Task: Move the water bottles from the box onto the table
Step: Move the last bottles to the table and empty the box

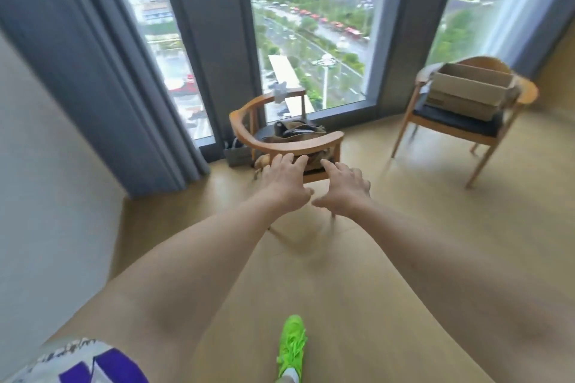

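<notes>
Both my arms stretch forward over the wooden floor. My left hand (287,179) and my right hand (343,188) are side by side, palms down, fingers spread and straight, holding nothing. An open cardboard box (471,93) lies on the seat of a wooden chair (525,93) at the right, well away from both hands. Its inside is hidden from here, and no water bottle or table shows in the view.
A second wooden chair (249,134) with a brown bag (295,130) on its seat stands just beyond my hands, before the tall window (311,56). A grey paper bag (237,155) sits on the floor beside it. Grey curtains (93,71) hang at left. My green shoe (291,347) is below.
</notes>
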Demonstrator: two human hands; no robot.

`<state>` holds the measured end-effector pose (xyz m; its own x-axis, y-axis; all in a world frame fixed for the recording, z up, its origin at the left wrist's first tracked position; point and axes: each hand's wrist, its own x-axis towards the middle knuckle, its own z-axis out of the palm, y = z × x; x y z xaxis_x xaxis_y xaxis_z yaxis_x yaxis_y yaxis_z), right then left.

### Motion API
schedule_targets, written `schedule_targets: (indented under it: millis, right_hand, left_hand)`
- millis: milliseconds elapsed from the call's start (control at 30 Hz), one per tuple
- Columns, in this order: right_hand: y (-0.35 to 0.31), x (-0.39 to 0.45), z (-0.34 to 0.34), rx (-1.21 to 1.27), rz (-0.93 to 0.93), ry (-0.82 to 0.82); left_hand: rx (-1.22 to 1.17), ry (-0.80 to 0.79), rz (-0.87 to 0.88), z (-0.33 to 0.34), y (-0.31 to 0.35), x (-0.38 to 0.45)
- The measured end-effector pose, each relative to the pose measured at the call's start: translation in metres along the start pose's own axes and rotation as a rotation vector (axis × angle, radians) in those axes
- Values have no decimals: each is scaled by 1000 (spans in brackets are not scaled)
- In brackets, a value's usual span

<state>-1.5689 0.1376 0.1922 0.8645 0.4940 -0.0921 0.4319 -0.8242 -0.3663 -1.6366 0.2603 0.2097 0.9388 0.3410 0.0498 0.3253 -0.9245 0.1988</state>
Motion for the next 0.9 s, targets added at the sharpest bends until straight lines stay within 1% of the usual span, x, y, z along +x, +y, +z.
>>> schedule_targets:
  millis: [67, 167, 267, 400, 567, 700, 900]
  right_hand:
    - [16, 27, -8, 5, 72, 30]
    - [35, 67, -24, 21, 179, 65]
    - [53, 107, -48, 48, 288, 115]
    - [79, 149, -67, 83, 383, 185]
    - [129, 182, -67, 111, 508, 173]
    - [184, 216, -74, 127, 601, 167]
    - [283, 294, -108, 118, 628, 215]
  left_hand:
    - [-25, -9, 90, 10, 9, 41]
    - [-32, -64, 205, 14, 22, 101]
    - [-11, -117, 281, 14, 38, 160]
    - [-3, -132, 380, 21, 63, 227]
    - [-1, -197, 465, 54, 101, 284]
    - [-40, -260, 485, 87, 141, 338]
    - [-101, -224, 527, 126, 232, 445]
